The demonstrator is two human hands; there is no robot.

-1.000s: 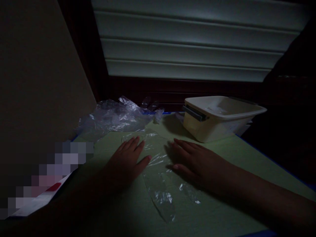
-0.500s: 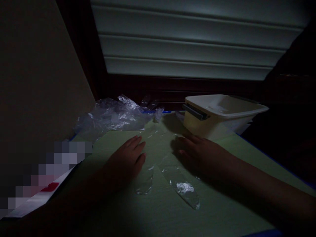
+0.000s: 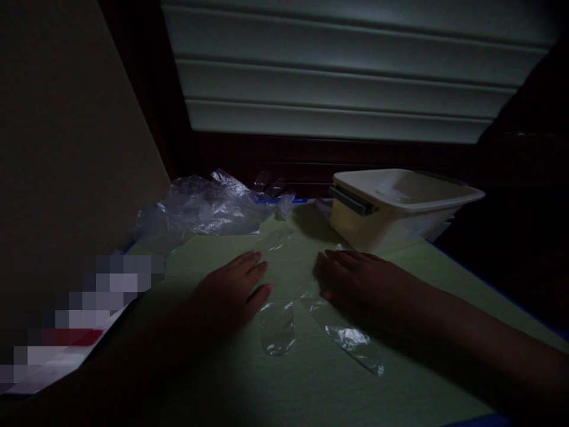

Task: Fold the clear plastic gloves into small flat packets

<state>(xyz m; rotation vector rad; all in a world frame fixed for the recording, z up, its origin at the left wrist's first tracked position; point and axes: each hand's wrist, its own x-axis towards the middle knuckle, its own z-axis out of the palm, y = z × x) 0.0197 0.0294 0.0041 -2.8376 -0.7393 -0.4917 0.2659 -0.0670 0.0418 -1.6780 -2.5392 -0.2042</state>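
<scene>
A thin clear plastic piece (image 3: 278, 332), with rounded finger-like ends pointing toward me, lies on the pale green table surface (image 3: 293, 391). It looks like a disposable glove. My left hand (image 3: 235, 287) rests at its left side, palm down, fingers spread, holding nothing I can make out. My right hand (image 3: 355, 279) is at its right side, palm down with fingers bent and close together over the plastic's edge; whether they grip it is too dark to tell. A shiny crumpled part (image 3: 355, 341) of the plastic spreads below my right hand.
A heap of crumpled clear plastic (image 3: 204, 204) lies at the back left. A cream bin (image 3: 368, 228) with a dark handle stands at the back right, some plastic inside. A white and red package (image 3: 89, 338), partly pixelated, is at the left edge. Behind is a slatted panel (image 3: 333, 77).
The clear plastic's rounded ends have shifted to the right. My left hand has moved slightly right and my right hand slightly right and nearer to me.
</scene>
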